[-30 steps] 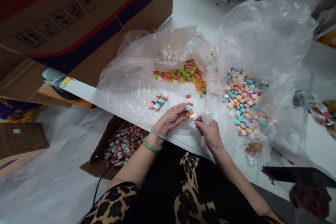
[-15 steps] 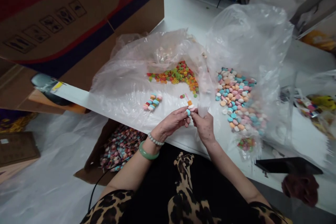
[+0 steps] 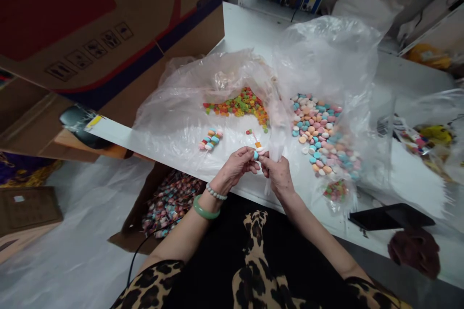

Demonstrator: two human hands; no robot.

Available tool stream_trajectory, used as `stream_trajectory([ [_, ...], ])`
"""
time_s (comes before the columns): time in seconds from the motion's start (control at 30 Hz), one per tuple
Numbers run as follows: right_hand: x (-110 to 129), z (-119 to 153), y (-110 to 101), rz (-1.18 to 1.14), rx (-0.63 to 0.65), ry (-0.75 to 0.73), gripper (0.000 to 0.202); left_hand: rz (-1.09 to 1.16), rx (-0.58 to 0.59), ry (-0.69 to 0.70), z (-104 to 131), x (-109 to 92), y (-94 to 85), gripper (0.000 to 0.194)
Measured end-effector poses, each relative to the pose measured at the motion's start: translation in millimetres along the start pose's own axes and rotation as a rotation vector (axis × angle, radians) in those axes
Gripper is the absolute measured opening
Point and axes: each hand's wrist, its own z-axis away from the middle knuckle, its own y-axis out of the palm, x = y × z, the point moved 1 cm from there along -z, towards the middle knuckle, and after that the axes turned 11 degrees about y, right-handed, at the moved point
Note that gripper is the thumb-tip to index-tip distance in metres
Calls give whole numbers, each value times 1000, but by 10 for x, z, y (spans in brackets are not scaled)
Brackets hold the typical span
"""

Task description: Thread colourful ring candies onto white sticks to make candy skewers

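Just past the table's front edge, my two hands meet over a small candy skewer (image 3: 258,145), with an orange piece and a white piece showing on its thin pinkish stick. My left hand (image 3: 237,168) pinches a blue candy (image 3: 255,155) at the skewer's near end. Closed at the fingertips, my right hand (image 3: 280,175) grips the skewer by the white piece; its fingers partly hide the stick. Finished-looking candy skewers (image 3: 210,139) lie side by side to the left. Beyond the hands is a pile of red, green and orange ring gummies (image 3: 242,104).
Pastel candies (image 3: 319,130) spill from a clear plastic bag (image 3: 326,53) on the right. A small gummy bag (image 3: 336,190) and a black phone-like slab (image 3: 391,216) lie nearer. A big carton (image 3: 137,14) stands at left; below the table, a box holds many wrapped candies (image 3: 170,203).
The head view has shifted a little, so the surroundings sit differently in the picture. Both hands stay together on the skewer, with the fingers moved slightly around the blue candy.
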Motion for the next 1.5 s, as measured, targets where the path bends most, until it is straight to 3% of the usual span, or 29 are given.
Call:
stream_trajectory([
  [0.1, -13, 30, 9, -30, -38, 3, 21, 8, -70, 60, -5, 20, 4, 34],
  [0.3, 3, 13, -15, -63, -64, -39, 18, -4, -19, 8, 8, 9, 16, 34],
  [0.47, -51, 6, 71, -50, -19, -11, 19, 28, -167, 7, -48, 154, 0, 36],
  [0.57, -119, -12, 123, -78, -31, -29, 16, 35, -182, 51, -71, 255, 1, 35],
  [0.77, -264, -169, 22, 69, -277, -112, 22, 85, -213, 39, -11, 217, 45, 36],
  [0.87, -296, -234, -23, 56, -344, -112, 27, 72, -140, 38, -13, 190, 65, 37],
  [0.97, -278, -240, 14, -97, -292, -50, 28, 2, -32, 75, -51, 222, 54, 44],
  [1.07, -233, -228, 76, -210, -234, -33, 25, -62, -2, 106, -79, 259, 31, 47],
  [1.27, -186, -254, 70, -221, -291, -31, 23, -214, 34, 149, -63, 216, 60, 47],
  [1.4, -144, -225, 98, -182, -139, -22, 19, -291, -26, 213, -94, 215, 7, 50],
  [1.5, -127, -194, 83, -165, -71, -18, 19, -214, -47, 195, -133, 225, -57, 49],
])
